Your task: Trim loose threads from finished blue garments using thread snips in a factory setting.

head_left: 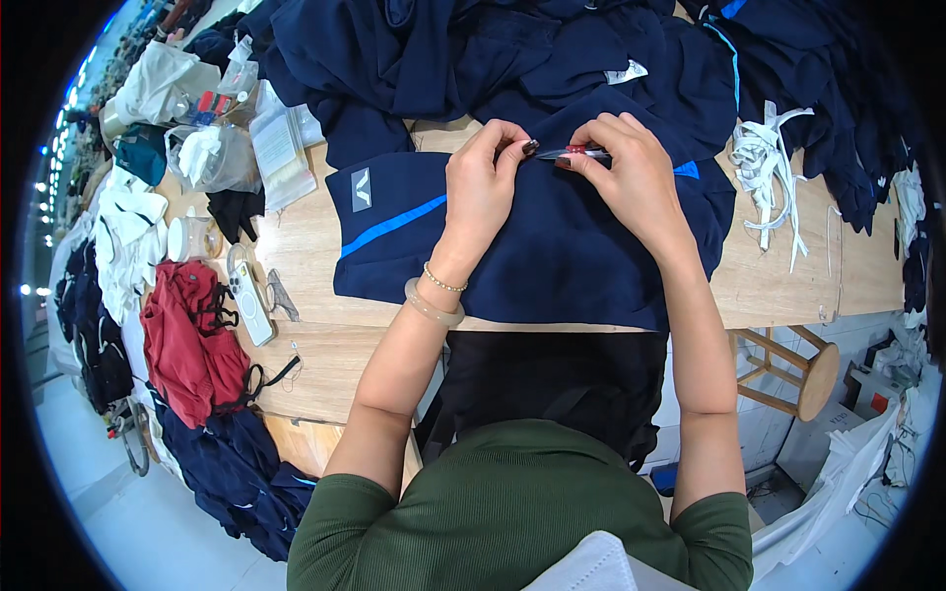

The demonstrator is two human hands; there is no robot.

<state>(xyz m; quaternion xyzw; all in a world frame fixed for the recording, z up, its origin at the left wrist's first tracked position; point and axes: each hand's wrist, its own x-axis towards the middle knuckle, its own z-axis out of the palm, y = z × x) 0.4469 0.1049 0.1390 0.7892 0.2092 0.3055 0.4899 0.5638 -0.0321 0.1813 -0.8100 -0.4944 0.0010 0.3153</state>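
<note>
You had the navy garment point(552, 246) spread on the wooden table point(315, 345) at the centre of the frame, its upper edge under both hands. Your left hand point(483, 187) had its fingers pinched together on the cloth, and your right hand point(626, 172) had its fingers clamped on a small red-handled tool point(576, 152) just above. A phone point(251, 295) and a red garment point(187, 335) lay at left.

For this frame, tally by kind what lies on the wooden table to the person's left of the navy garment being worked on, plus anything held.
Red garment: 1
Phone: 1
Small snips on the table: 1
Black glove: 1
Clear plastic bags: 2
Small tool held in the right hand, beside the left hand: 1
Total: 7
</note>
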